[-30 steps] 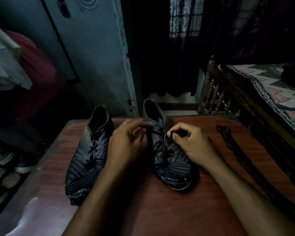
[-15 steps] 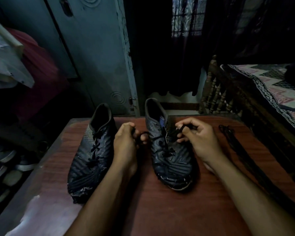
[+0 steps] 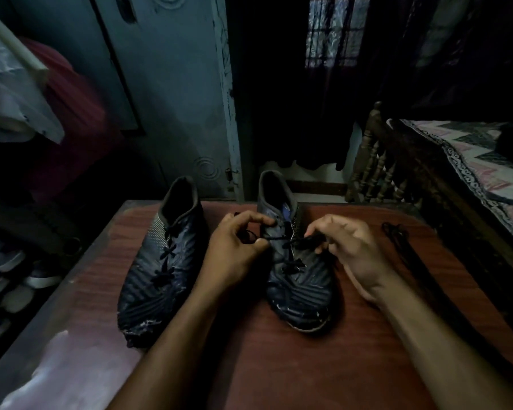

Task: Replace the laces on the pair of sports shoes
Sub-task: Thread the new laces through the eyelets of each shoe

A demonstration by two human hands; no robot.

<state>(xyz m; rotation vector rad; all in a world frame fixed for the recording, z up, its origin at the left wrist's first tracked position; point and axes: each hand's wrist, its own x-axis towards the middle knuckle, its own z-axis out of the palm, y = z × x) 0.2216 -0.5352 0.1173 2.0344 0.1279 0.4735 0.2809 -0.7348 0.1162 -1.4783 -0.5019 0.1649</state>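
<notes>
right shoe (image 3: 296,279): dark sports shoe on the reddish-brown table (image 3: 249,365), toe toward me, opening facing away; it sits between my two hands.
lace (image 3: 282,238): black, stretched across the upper eyelets of the right shoe, running from my left fingers to my right ones.
my left hand (image 3: 237,250): just left of the right shoe, thumb and fingers curled and pinching one end of the lace near the tongue.
my right hand (image 3: 350,247): over the right edge of the same shoe, fingertips closed on the other end of the lace; the hands are apart, with the shoe's throat between them.
left shoe (image 3: 160,261): beside my left forearm, laced with black crosses, untouched.
spare laces (image 3: 403,247): dark bundle lying on the table to the right, well apart from my right hand.
surroundings: blue-grey door (image 3: 166,93) beyond the table, bed (image 3: 471,161) with patterned cover at right, shoes (image 3: 9,270) on the floor at left.
</notes>
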